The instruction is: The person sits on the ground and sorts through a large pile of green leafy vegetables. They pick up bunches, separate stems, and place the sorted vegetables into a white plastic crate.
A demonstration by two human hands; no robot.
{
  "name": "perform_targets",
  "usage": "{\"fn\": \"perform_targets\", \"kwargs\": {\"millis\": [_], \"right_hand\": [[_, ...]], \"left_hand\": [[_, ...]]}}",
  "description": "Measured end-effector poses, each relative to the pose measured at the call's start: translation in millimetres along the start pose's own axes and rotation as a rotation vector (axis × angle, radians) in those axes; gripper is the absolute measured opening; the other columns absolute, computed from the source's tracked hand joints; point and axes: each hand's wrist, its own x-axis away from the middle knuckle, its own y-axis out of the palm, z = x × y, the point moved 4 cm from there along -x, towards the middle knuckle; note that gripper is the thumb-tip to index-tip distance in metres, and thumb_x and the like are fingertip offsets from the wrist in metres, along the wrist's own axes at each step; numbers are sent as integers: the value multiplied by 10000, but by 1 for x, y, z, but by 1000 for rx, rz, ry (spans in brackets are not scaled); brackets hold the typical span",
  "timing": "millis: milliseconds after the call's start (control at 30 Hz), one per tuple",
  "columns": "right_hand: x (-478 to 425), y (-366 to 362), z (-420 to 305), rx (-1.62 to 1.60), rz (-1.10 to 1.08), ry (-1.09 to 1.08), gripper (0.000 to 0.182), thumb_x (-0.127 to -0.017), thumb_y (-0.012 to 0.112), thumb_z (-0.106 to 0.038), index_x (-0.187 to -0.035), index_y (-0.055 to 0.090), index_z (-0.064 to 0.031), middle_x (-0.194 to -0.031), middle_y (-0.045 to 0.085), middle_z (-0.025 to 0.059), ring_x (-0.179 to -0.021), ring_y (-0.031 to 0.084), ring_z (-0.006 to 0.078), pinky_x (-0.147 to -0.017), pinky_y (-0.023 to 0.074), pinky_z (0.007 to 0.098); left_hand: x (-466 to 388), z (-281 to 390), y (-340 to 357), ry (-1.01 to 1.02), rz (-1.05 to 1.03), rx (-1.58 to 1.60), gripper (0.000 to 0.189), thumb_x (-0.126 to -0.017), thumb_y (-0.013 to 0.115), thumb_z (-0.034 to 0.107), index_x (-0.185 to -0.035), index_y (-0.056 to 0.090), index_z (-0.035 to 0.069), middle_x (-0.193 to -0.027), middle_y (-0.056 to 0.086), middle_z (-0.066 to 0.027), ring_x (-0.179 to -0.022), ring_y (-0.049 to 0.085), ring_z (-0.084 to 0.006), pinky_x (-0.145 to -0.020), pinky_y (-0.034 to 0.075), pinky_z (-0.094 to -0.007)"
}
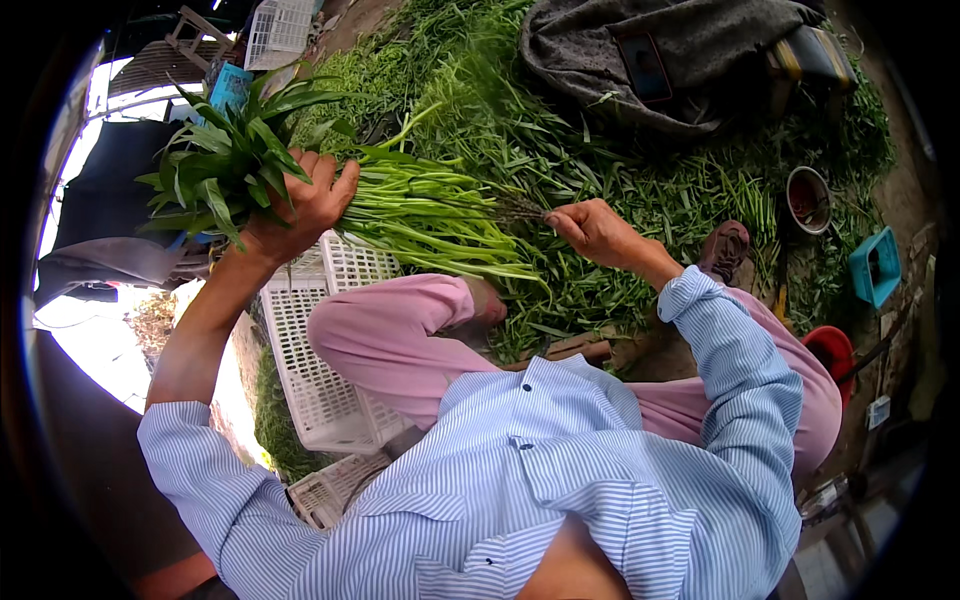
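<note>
A thick bunch of leafy green vegetables (420,206), probably water spinach, is stretched across the view in front of me. My left hand (311,195) is wrapped around it just below the dark leaves (225,150), which fan out past my fingers to the left. Pale green stems run rightward from that fist. My right hand (589,234) pinches the dark, thin root ends (521,206) at the far right of the bunch. Just how many roots lie between the fingertips is hidden.
Loose cut greens (465,97) cover the ground. A white plastic crate (300,360) stands by my left knee. Dark cloth (697,37) bears a phone (645,66). Rightward are a metal bowl (809,200), a blue basin (876,266) and a red bucket (829,360).
</note>
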Motion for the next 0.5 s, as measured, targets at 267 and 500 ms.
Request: {"fn": "perform_targets", "kwargs": {"millis": [267, 500], "right_hand": [[92, -46, 186, 578, 145, 498, 556, -979, 456, -467, -773, 646, 13, -698, 612, 235, -661, 597, 410, -618, 453, 517], [5, -33, 63, 10, 257, 8, 431, -1004, 498, -323, -734, 495, 13, -539, 353, 133, -514, 278, 199, -478, 292, 383]], "left_hand": [[11, -26, 24, -173, -454, 137, 221, -799, 543, 56, -991, 651, 45, -756, 609, -171, -760, 647, -348, -680, 479, -468], [3, -29, 72, -375, -1001, 954, 279, -707, 700, 55, -978, 670, -3, -861, 699, -178, -781, 660, -289, -745, 510, -377]]}}
